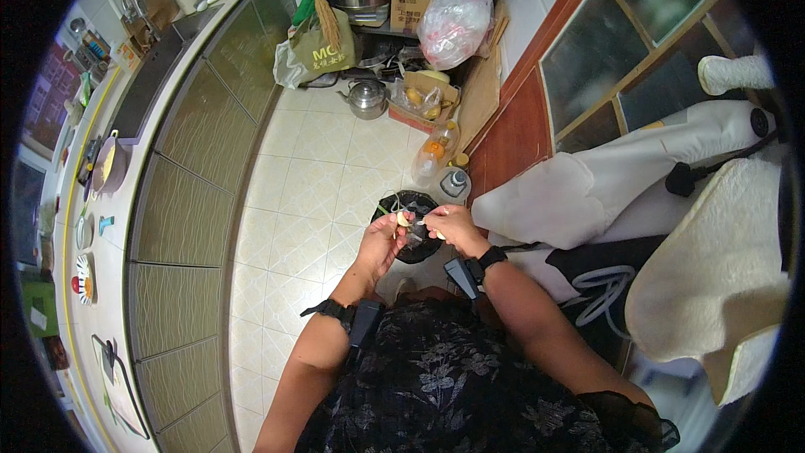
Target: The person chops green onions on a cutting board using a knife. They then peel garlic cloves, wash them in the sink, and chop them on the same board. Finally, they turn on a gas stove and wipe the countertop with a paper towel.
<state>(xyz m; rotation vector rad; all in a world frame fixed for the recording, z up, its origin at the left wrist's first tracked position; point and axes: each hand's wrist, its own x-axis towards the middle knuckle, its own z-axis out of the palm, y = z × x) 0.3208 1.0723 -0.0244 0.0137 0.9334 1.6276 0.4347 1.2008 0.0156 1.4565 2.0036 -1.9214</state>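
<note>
Over a black-lined trash bin on the floor, both my hands are held close together. My left hand pinches a pale garlic clove between thumb and fingers. My right hand is just to the right of it, its thumb and forefinger pinched on a small whitish piece, perhaps skin; another pale piece shows under its curled fingers. Thin green and whitish stalks stick up at the bin's far left rim. Inside the bin, clear plastic and scraps are partly hidden by my hands.
Plastic bottles stand beyond the bin at the right, near a cardboard box and a metal kettle. Along the left runs a counter with a pot and a cutting board. Padded covers lie close at the right.
</note>
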